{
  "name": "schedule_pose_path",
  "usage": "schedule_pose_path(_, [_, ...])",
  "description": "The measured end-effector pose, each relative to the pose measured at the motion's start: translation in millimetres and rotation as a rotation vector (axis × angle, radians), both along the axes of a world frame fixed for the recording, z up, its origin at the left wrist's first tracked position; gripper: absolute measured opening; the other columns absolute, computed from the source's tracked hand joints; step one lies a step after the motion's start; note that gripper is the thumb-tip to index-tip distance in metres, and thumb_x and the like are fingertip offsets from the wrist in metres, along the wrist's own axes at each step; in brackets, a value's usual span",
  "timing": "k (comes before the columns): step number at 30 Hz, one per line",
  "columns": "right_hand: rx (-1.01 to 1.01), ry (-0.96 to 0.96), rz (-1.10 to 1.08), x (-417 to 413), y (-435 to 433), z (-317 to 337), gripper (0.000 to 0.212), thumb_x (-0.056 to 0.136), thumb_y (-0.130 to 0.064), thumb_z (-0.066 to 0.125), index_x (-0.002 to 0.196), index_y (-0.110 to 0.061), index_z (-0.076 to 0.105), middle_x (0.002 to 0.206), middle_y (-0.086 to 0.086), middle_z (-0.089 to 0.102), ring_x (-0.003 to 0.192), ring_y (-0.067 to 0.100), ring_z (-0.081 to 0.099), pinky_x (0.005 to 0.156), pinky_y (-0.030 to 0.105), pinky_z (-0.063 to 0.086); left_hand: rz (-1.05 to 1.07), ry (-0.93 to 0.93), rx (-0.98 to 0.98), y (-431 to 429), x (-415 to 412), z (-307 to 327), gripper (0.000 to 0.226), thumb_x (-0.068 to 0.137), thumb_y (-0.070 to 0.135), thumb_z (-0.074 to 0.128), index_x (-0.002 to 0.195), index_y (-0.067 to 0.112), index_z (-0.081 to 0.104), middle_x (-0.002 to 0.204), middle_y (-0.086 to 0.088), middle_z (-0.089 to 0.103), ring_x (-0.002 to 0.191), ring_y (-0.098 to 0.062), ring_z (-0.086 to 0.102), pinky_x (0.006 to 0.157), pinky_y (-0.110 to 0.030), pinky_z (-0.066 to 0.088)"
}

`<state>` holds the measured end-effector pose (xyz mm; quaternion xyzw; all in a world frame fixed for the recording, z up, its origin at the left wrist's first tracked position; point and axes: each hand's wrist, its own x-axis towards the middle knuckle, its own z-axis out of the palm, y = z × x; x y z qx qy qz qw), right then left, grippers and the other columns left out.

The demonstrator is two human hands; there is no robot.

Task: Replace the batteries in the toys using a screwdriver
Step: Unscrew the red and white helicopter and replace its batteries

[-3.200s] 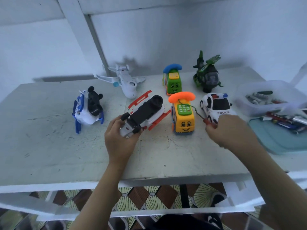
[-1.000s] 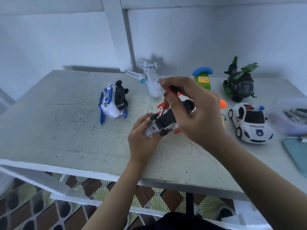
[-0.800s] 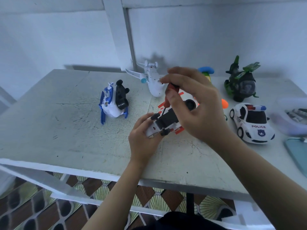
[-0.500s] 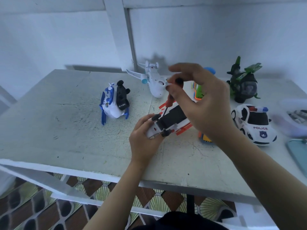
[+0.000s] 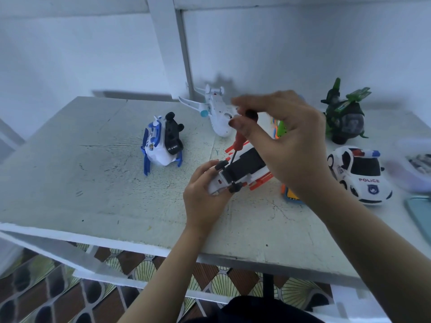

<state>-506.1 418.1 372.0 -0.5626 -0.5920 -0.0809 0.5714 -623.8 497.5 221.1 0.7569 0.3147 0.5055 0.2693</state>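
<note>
Head view. The desk (image 5: 93,187) fills the middle of the frame; its near edge runs across beneath both forearms and its far edge meets the wall. The white-and-red toy (image 5: 245,165) lies near the middle of the desk, set back from the near edge, with its black underside up. The left hand (image 5: 203,194) grasps the toy's near end, fingers curled round the body. The right hand (image 5: 286,141) pinches the top of the screwdriver (image 5: 238,139) between thumb and fingertips. The shaft slants down to the toy's underside, beside a small black wheel.

A broad stretch of desk surface lies between the left hand and the left edge, and on it the blue-and-white toy (image 5: 158,145) lies on its side. A white aeroplane (image 5: 215,110) and a green helicopter (image 5: 345,117) stand toward the far edge. A green toy (image 5: 279,130) and a yellow toy (image 5: 291,195) show partly behind the right hand and wrist. A police car (image 5: 361,176) stands toward the right edge. At the right edge a clear container (image 5: 405,176) holds dark items too blurred to name. A teal tray (image 5: 419,213) lies nearer the near edge, cut by the frame.
</note>
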Motion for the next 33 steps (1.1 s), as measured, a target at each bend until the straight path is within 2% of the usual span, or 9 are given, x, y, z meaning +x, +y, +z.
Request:
schedule_pose_path(2, [-0.041,0.024,0.048,0.4,-0.4,0.9,0.019,0.087,-0.016,0.066,0.106,-0.016,0.067,0.085,-0.009,0.07,0.079,0.012,0.066,0.087,0.04,0.049,0.001,-0.006,-0.006,0.0,0.1,0.6,0.05,0.069,0.041,0.076,0.107,0.01,0.073,0.113,0.009,0.062,0.103,0.016,0.052,0.084,-0.001,0.04])
schedule_pose_path(6, [-0.112,-0.069,0.082,0.3,-1.5,-1.2,0.027,0.093,-0.001,0.047,0.11,-0.012,0.064,0.085,0.01,0.07,0.086,0.019,0.063,0.093,0.03,0.045,-0.006,-0.016,-0.011,-0.8,0.2,1.3,0.05,0.068,0.04,0.075,0.107,0.008,0.073,0.112,0.007,0.064,0.103,0.006,0.056,0.083,0.0,0.04])
schedule_pose_path(10, [-0.095,-0.02,0.092,-2.5,-0.8,-4.4,0.02,0.093,-0.017,0.055,0.11,-0.012,0.065,0.104,0.002,0.07,0.101,-0.008,0.058,0.094,0.039,0.047,-0.017,-0.021,-0.019,-0.7,0.2,1.2,0.05,0.069,0.039,0.076,0.108,0.009,0.072,0.113,0.005,0.065,0.102,-0.002,0.058,0.084,-0.002,0.041])
schedule_pose_path(15, [-0.013,0.09,0.11,-3.5,2.4,-9.6,0.017,0.086,-0.017,0.068,0.103,-0.017,0.064,0.088,-0.001,0.068,0.084,0.02,0.067,0.08,0.046,0.051,-0.006,-0.019,-0.019,-0.2,0.6,0.5,0.048,0.069,0.04,0.076,0.108,0.011,0.072,0.113,0.009,0.063,0.102,-0.001,0.058,0.085,-0.003,0.042])
schedule_pose_path(18, [-0.074,0.142,0.163,-3.8,3.1,-8.1,0.024,0.09,-0.01,0.062,0.102,-0.025,0.047,0.107,-0.001,0.068,0.09,0.014,0.068,0.078,0.045,0.055,-0.001,-0.019,-0.024,0.4,0.7,0.7,0.048,0.069,0.042,0.076,0.107,0.013,0.073,0.113,0.011,0.063,0.101,-0.002,0.06,0.084,-0.006,0.044])
schedule_pose_path(21, [-0.094,0.056,0.129,-1.0,4.5,-9.7,0.014,0.091,-0.013,0.055,0.103,-0.017,0.059,0.129,-0.004,0.057,0.102,0.017,0.065,0.087,0.043,0.052,-0.005,-0.02,-0.025,0.8,0.2,0.1,0.048,0.069,0.042,0.076,0.108,0.013,0.073,0.113,0.01,0.063,0.101,-0.002,0.06,0.084,-0.007,0.046])
schedule_pose_path(23, [-0.073,0.035,0.091,1.3,4.8,-9.8,0.019,0.089,-0.012,0.055,0.103,-0.011,0.067,0.136,0.003,0.052,0.114,0.015,0.059,0.097,0.029,0.046,-0.009,-0.016,-0.026,0.9,0.1,0.1,0.049,0.069,0.042,0.076,0.108,0.012,0.073,0.113,0.009,0.064,0.1,-0.004,0.06,0.084,-0.007,0.045])
schedule_pose_path(28, [0.045,0.005,-0.077,-0.7,4.2,-4.7,0.016,0.081,-0.03,0.074,0.091,-0.017,0.076,0.107,0.007,0.058,0.103,0.009,0.054,0.087,0.016,0.041,-0.011,-0.011,-0.008,0.7,-0.1,0.5,0.05,0.07,0.043,0.075,0.109,0.01,0.072,0.113,0.004,0.065,0.101,-0.004,0.06,0.086,-0.007,0.045])
schedule_pose_path(33, [0.079,0.012,-0.1,-1.1,3.8,-2.1,0.018,0.083,-0.024,0.073,0.1,-0.018,0.072,0.083,-0.005,0.069,0.085,0.005,0.062,0.092,0.029,0.045,-0.003,-0.004,-0.004,1.9,0.1,0.1,0.05,0.071,0.042,0.075,0.109,0.01,0.072,0.113,0.004,0.065,0.101,-0.004,0.06,0.084,-0.005,0.044])
